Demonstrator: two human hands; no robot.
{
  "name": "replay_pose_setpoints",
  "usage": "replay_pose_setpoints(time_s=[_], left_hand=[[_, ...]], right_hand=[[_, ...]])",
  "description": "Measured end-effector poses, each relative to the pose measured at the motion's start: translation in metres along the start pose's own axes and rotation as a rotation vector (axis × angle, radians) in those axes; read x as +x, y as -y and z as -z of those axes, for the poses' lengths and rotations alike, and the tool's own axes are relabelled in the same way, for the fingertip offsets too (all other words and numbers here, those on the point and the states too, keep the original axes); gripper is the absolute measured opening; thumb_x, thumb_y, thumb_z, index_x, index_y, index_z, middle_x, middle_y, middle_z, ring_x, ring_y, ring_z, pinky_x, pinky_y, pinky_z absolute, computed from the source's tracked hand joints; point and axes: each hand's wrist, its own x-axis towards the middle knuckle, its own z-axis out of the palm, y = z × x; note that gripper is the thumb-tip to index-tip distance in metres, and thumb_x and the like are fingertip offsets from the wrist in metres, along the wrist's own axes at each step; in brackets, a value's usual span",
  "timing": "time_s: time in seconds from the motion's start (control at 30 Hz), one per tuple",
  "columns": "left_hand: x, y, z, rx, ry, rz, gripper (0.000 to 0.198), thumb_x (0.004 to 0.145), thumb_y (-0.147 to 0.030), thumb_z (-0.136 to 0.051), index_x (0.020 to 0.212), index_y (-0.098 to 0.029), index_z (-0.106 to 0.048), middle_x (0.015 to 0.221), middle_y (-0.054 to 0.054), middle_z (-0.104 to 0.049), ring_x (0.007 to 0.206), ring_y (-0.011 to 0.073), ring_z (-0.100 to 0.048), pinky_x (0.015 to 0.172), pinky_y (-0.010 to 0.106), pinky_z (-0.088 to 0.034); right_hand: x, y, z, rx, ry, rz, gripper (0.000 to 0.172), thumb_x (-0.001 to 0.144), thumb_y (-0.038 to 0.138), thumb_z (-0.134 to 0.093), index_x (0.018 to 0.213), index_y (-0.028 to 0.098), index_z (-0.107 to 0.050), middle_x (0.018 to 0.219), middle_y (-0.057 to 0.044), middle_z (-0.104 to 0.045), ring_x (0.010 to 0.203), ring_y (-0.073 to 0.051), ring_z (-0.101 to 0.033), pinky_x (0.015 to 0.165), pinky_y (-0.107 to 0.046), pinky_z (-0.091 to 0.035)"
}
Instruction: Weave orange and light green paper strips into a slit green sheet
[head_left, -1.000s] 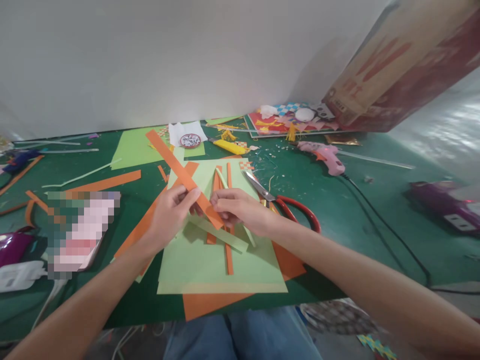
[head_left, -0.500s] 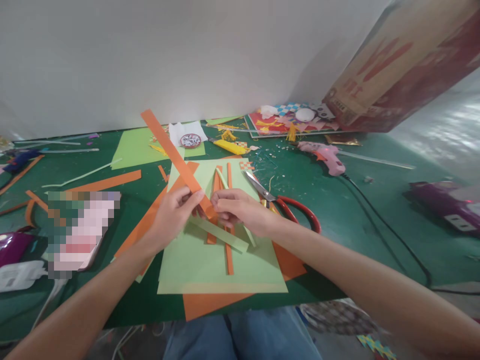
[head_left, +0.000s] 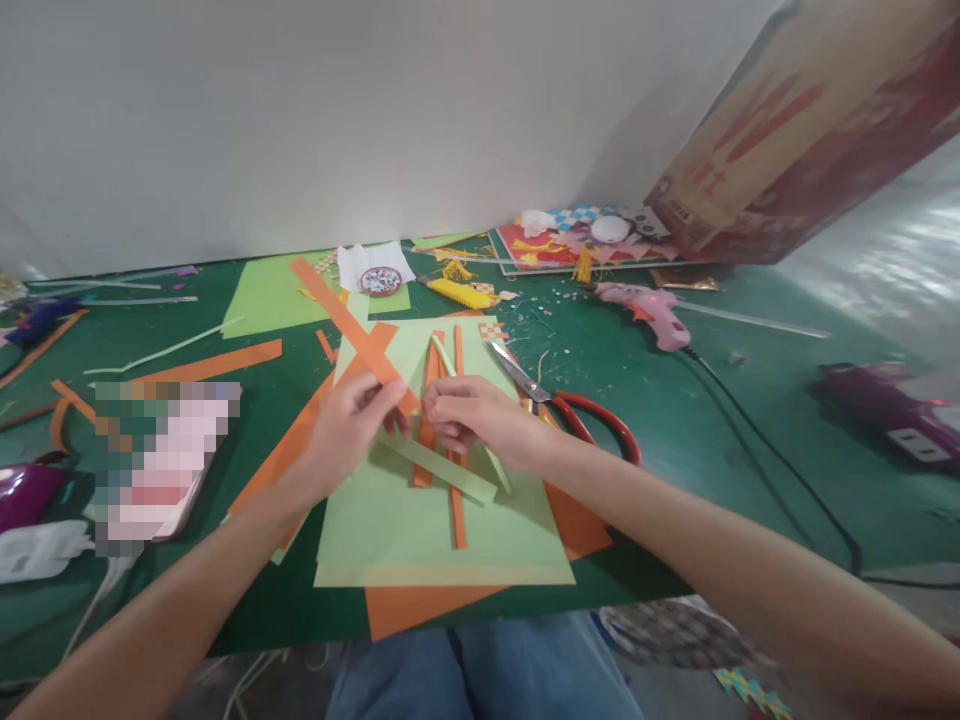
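Observation:
A long orange paper strip (head_left: 334, 308) slants up to the left from the fingers of my left hand (head_left: 351, 420), which pinches it near its lower end. My right hand (head_left: 472, 415) is curled close beside that end; what its fingertips hold, if anything, is hidden. Beneath both hands lie pale green sheets (head_left: 390, 545). On them rest two orange strips, one wide (head_left: 424, 465) and one narrow (head_left: 458, 515), and a pale green strip (head_left: 450, 472). Another thin green strip (head_left: 499, 472) passes under my right hand.
Red-handled scissors (head_left: 619, 425) lie right of the sheets, with a pink glue gun (head_left: 654, 312) behind. A yellow cutter (head_left: 461, 293) lies at the back. A phone (head_left: 176, 460) sits left. A purple glue gun (head_left: 885, 410) is far right.
The held orange strip's upper end has dropped lower and its lower end, which stretched towards my right fingers, now shows less. Both hands have barely moved.

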Motion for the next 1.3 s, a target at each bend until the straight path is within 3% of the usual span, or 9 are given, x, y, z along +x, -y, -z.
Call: replay_pose_setpoints(time_s=[0.17, 0.33, 0.43, 0.57, 0.73, 0.87, 1.07, 1.17, 1.3], left_hand=[[0.011, 0.003, 0.009, -0.255, -0.255, 0.059, 0.024, 0.081, -0.032, -0.058, 0.063, -0.017, -0.052, 0.056, -0.001, -0.059, 0.05, 0.0111, -0.057, 0.054, 0.024, -0.046], [0.011, 0.006, 0.009, -0.314, -0.26, 0.064, 0.028, 0.081, -0.036, -0.059, 0.063, -0.017, -0.051, 0.056, -0.002, -0.059, 0.049, 0.01, -0.056, 0.051, 0.023, -0.045], [0.01, 0.006, 0.008, -0.289, -0.273, 0.032, 0.03, 0.081, -0.038, -0.058, 0.061, -0.018, -0.049, 0.053, -0.002, -0.057, 0.047, 0.0096, -0.055, 0.05, 0.023, -0.045], [0.006, 0.004, 0.009, -0.224, -0.243, -0.014, 0.033, 0.082, -0.041, -0.057, 0.06, -0.018, -0.049, 0.051, -0.002, -0.056, 0.047, 0.0097, -0.054, 0.051, 0.023, -0.046], [-0.001, 0.001, 0.009, -0.123, -0.198, -0.133, 0.034, 0.086, -0.038, -0.053, 0.059, -0.019, -0.046, 0.048, -0.003, -0.054, 0.043, 0.0082, -0.05, 0.045, 0.022, -0.039], [-0.004, -0.001, 0.011, -0.118, -0.188, -0.187, 0.034, 0.085, -0.035, -0.053, 0.057, -0.019, -0.044, 0.045, -0.005, -0.052, 0.039, 0.0071, -0.046, 0.044, 0.022, -0.036], [-0.003, -0.006, 0.009, 0.006, 0.123, 0.029, 0.034, 0.083, -0.037, -0.055, 0.055, -0.018, -0.048, 0.049, -0.003, -0.057, 0.039, 0.0081, -0.051, 0.044, 0.021, -0.042], [-0.004, -0.006, 0.007, 0.023, 0.306, 0.124, 0.034, 0.081, -0.04, -0.056, 0.056, -0.018, -0.051, 0.051, -0.001, -0.059, 0.037, 0.0087, -0.052, 0.038, 0.02, -0.04], [-0.006, -0.005, 0.006, 0.028, 0.398, 0.188, 0.034, 0.08, -0.041, -0.057, 0.055, -0.018, -0.051, 0.05, -0.001, -0.06, 0.036, 0.0099, -0.053, 0.037, 0.02, -0.041]], right_hand=[[-0.003, 0.001, 0.001, -0.321, -0.059, 0.107, 0.011, 0.072, 0.019, -0.045, 0.061, 0.018, -0.043, 0.053, 0.005, -0.042, 0.047, -0.008, -0.04, 0.048, -0.023, -0.03], [-0.009, -0.004, -0.005, -1.041, -0.064, 0.259, 0.03, 0.073, 0.042, -0.061, 0.088, 0.017, -0.056, 0.078, -0.005, -0.06, 0.07, -0.018, -0.052, 0.058, -0.028, -0.035], [-0.01, -0.011, -0.011, -1.278, 0.008, 0.317, 0.029, 0.078, 0.033, -0.057, 0.1, 0.014, -0.059, 0.095, -0.014, -0.063, 0.087, -0.027, -0.056, 0.064, -0.032, -0.039], [-0.009, -0.014, -0.014, -1.39, 0.017, 0.305, 0.028, 0.082, 0.021, -0.047, 0.103, 0.011, -0.062, 0.093, -0.016, -0.065, 0.084, -0.028, -0.06, 0.063, -0.033, -0.041], [-0.005, -0.008, -0.006, -1.216, -0.107, 0.292, 0.036, 0.083, 0.014, -0.039, 0.108, 0.012, -0.064, 0.092, -0.013, -0.068, 0.075, -0.022, -0.062, 0.062, -0.031, -0.04], [-0.001, 0.003, 0.009, -0.83, -0.341, 0.195, 0.044, 0.079, 0.015, -0.043, 0.121, 0.013, -0.057, 0.059, 0.0, -0.06, 0.046, -0.011, -0.045, 0.047, -0.024, -0.033], [0.004, 0.011, 0.024, -0.308, -0.459, 0.309, 0.047, 0.081, 0.025, -0.045, 0.128, 0.019, -0.048, 0.058, 0.004, -0.056, 0.041, -0.008, -0.033, 0.044, -0.024, -0.031], [0.004, 0.01, 0.02, -0.256, -0.468, 0.368, 0.038, 0.083, 0.027, -0.045, 0.117, 0.017, -0.058, 0.059, 0.003, -0.055, 0.046, -0.01, -0.042, 0.049, -0.025, -0.035], [0.004, 0.006, 0.012, -0.331, -0.46, 0.374, 0.032, 0.086, 0.028, -0.043, 0.11, 0.016, -0.061, 0.064, 0.001, -0.058, 0.05, -0.01, -0.045, 0.051, -0.025, -0.035]])
